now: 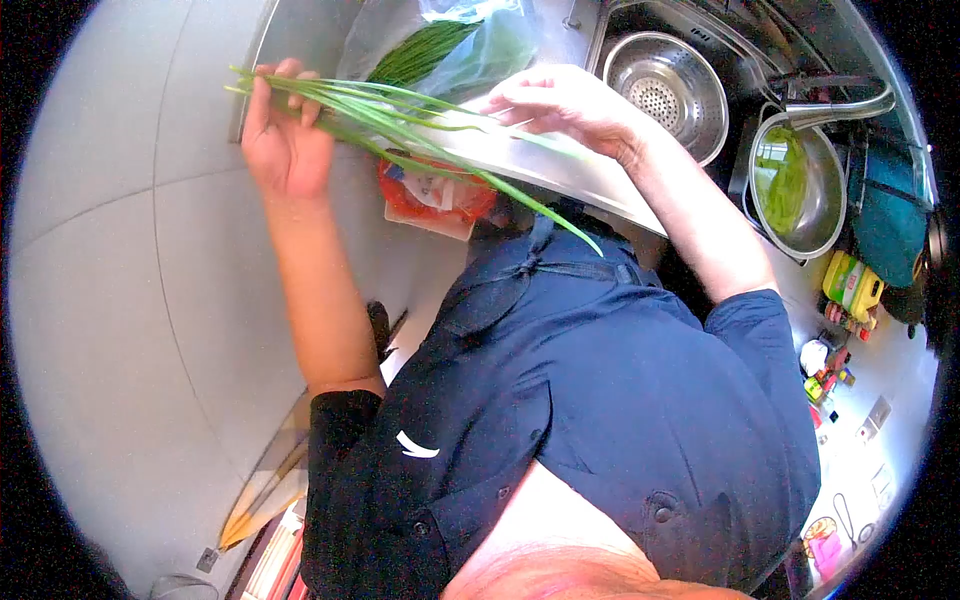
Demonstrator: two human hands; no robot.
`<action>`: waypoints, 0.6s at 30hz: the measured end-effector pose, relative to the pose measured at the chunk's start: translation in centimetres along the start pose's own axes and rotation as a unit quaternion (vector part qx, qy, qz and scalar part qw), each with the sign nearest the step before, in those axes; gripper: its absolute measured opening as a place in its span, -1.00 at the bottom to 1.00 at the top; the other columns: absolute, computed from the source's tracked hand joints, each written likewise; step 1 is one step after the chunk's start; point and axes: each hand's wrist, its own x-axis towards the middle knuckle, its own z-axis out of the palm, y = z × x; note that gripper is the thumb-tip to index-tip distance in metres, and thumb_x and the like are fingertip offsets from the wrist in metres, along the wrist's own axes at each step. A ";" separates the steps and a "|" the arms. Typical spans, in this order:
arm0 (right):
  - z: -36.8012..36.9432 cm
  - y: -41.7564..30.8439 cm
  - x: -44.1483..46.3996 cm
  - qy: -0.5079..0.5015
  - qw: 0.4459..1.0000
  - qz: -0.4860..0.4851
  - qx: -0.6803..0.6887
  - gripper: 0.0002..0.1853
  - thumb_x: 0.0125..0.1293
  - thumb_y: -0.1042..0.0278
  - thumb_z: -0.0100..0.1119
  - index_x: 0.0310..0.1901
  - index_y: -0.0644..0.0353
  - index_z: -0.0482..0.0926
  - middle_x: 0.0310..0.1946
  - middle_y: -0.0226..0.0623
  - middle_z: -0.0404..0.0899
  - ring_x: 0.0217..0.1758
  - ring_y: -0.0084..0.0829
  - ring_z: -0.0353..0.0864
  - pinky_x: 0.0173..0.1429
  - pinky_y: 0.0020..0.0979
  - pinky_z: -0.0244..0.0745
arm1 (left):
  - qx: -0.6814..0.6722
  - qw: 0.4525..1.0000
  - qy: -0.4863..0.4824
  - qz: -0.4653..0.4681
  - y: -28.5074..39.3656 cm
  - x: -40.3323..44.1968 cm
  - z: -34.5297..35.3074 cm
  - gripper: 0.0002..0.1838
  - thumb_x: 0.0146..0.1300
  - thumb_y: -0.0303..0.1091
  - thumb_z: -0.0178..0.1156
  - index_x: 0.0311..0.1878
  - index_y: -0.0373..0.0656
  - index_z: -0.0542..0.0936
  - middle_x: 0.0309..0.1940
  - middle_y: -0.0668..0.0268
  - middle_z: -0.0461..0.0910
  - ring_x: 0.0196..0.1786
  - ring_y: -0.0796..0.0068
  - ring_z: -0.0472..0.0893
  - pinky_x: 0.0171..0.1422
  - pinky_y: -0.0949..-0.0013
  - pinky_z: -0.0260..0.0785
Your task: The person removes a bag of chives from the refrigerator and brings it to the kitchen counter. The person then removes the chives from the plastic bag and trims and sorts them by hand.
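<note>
My left hand (288,135) is closed around the pale ends of a few long green stalks (375,110), palm showing and fingers curled. The stalks stretch to the right, and one long leaf droops toward the dark apron at the waist. Beside the upper stalks is my right hand (560,105), its fingers loosely bent and apart, with the fingertips close to the thin leaves; bright light washes out any contact there. Behind the stalks, a clear plastic bag (500,50) with a bunch of green stalks (425,52) lies on the metal counter (590,185).
A steel colander (712,95) sits in the sink at the upper right. Near the faucet (845,108) is a metal bowl (835,215) holding green pieces (780,180). Below the counter edge is a red bag (435,195). A yellow container (852,285) stands farther right.
</note>
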 end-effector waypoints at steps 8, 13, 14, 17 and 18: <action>1.1 -0.9 -0.9 -0.023 1.000 0.005 0.016 -0.57 0.44 0.09 0.22 0.13 0.28 0.62 0.00 -0.21 0.69 0.03 -0.40 0.70 0.11 -0.41 0.63 | 0.014 1.000 0.012 0.000 -0.6 0.3 -0.4 -0.85 0.50 -0.35 0.00 -0.02 -0.17 0.51 -0.16 0.27 0.39 -0.22 0.43 0.31 -0.23 0.45 0.22; 0.1 -0.6 -0.5 0.038 0.998 -0.053 -0.028 -0.61 0.41 0.08 0.24 0.07 0.21 0.68 -0.02 -0.32 0.70 0.04 -0.48 0.66 0.11 -0.42 0.59 | 0.035 0.998 0.046 0.012 -0.7 0.0 -0.5 -0.85 0.51 -0.35 0.01 -0.02 -0.16 0.51 -0.16 0.27 0.39 -0.22 0.43 0.32 -0.21 0.45 0.24; 0.1 -1.1 -0.8 0.050 0.994 -0.060 -0.081 -0.63 0.39 0.09 0.26 0.06 0.18 0.70 -0.04 -0.35 0.71 0.04 -0.50 0.65 0.10 -0.42 0.57 | 0.039 0.998 0.047 0.014 -0.8 0.0 -0.5 -0.85 0.51 -0.34 0.01 -0.01 -0.15 0.51 -0.17 0.27 0.39 -0.22 0.43 0.32 -0.22 0.45 0.24; 0.3 -1.9 -1.5 0.064 0.982 -0.065 -0.165 -0.69 0.35 0.16 0.31 0.03 0.14 0.73 -0.07 -0.40 0.73 0.04 -0.55 0.63 0.13 -0.44 0.51 | 0.044 0.997 0.057 0.014 -0.7 -0.1 -0.2 -0.88 0.51 -0.32 0.01 -0.01 -0.10 0.49 -0.19 0.30 0.40 -0.26 0.45 0.30 -0.24 0.44 0.22; 0.3 -1.9 -1.5 0.037 0.980 -0.093 -0.170 -0.68 0.35 0.18 0.31 0.03 0.16 0.72 -0.08 -0.39 0.73 0.03 -0.57 0.63 0.15 -0.44 0.51 | 0.044 0.997 0.067 0.009 -0.7 -0.1 -0.1 -0.90 0.52 -0.31 0.02 -0.02 -0.05 0.46 -0.21 0.32 0.39 -0.29 0.45 0.28 -0.26 0.43 0.19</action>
